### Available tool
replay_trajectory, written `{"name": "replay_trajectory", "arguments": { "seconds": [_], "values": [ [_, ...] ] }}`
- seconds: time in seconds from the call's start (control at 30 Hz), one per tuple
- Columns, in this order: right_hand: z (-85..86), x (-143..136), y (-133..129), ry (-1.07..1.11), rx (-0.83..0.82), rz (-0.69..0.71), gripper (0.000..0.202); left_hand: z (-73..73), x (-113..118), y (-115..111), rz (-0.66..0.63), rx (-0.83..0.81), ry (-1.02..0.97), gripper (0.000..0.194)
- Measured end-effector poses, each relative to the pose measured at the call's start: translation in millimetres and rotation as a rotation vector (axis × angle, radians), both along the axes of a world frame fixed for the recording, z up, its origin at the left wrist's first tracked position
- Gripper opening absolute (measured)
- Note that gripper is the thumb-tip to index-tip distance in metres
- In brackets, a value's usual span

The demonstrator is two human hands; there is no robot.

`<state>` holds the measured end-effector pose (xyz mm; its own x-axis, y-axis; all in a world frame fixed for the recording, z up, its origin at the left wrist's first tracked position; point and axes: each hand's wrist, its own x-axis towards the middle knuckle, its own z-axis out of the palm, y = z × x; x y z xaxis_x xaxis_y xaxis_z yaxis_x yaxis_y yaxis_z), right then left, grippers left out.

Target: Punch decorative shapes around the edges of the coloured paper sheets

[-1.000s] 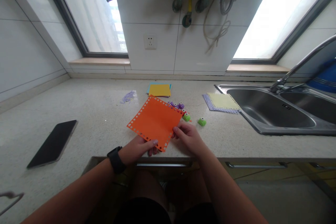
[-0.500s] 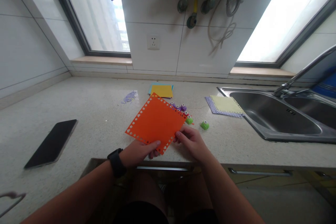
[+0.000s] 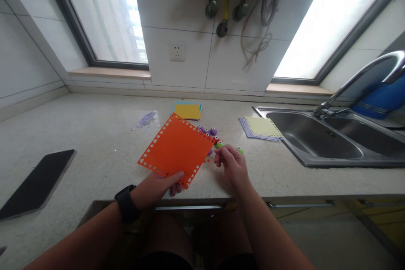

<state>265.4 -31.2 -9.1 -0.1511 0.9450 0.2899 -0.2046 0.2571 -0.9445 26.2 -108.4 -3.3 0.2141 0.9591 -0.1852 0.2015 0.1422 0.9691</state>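
Note:
An orange sheet of paper (image 3: 177, 149) with flower- and heart-shaped holes punched along its edges is held tilted above the counter. My left hand (image 3: 167, 181) grips its near edge, thumb on top and fingers underneath. To the right of the sheet and apart from it is my right hand (image 3: 232, 162), fingers curled and thumb against the index finger; whatever may be in that pinch is hidden. Small craft punches lie behind the sheet: purple ones (image 3: 213, 131), a red one (image 3: 216, 139) and a green one (image 3: 219, 145). Another green punch (image 3: 239, 150) is partly covered by my right hand.
Yellow and blue paper sheets (image 3: 188, 112) are stacked at the back. Punched pale yellow and lilac sheets (image 3: 264, 126) lie beside the steel sink (image 3: 310, 135). Purple paper bits (image 3: 147, 119) are scattered at the left. A dark tablet (image 3: 34, 181) rests at far left.
My right hand has come off the orange sheet's right edge and moved away from it, fingers curled. My left hand still holds the sheet. The whole view has shifted slightly.

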Motion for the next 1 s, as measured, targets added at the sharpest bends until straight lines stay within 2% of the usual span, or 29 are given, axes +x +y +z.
{"name": "replay_trajectory", "arguments": {
  "seconds": [0.1,0.2,0.27,0.33,0.43,0.57,0.7,0.83,1.0],
  "values": [
    [10.0,14,14,-0.073,0.004,-0.133,0.018,1.3,-2,2,0.0,0.011,0.014,0.051],
    [25.9,29,35,-0.304,0.043,-0.24,0.018,-1.9,-5,4,-0.004,0.002,-0.004,0.054],
    [36.2,35,50,-0.608,0.105,-0.287,0.02,-7.9,-7,6,0.0,-0.013,-0.045,0.053],
    [44.2,37,65,-1.072,0.152,-0.27,0.024,-15.6,-9,8,0.019,-0.021,-0.09,0.052],
    [49.8,30,82,-1.295,0.139,-0.21,0.026,-24.7,-11,9,0.049,-0.029,-0.153,0.05],
    [49.2,17,95,-1.46,0.103,-0.118,0.036,-25.9,-9,10,0.087,-0.045,-0.211,0.047],
    [50.3,9,98,-1.568,0.117,-0.134,0.036,-20.5,-6,10,0.142,-0.055,-0.325,0.043],
    [56.0,0,92,-1.598,0.238,-0.165,0.032,-13.9,-3,9,0.175,-0.061,-0.384,0.041],
    [59.5,-11,87,-1.612,0.378,-0.083,0.022,-5.4,0,9,0.21,-0.053,-0.411,0.037]
  ]
}}
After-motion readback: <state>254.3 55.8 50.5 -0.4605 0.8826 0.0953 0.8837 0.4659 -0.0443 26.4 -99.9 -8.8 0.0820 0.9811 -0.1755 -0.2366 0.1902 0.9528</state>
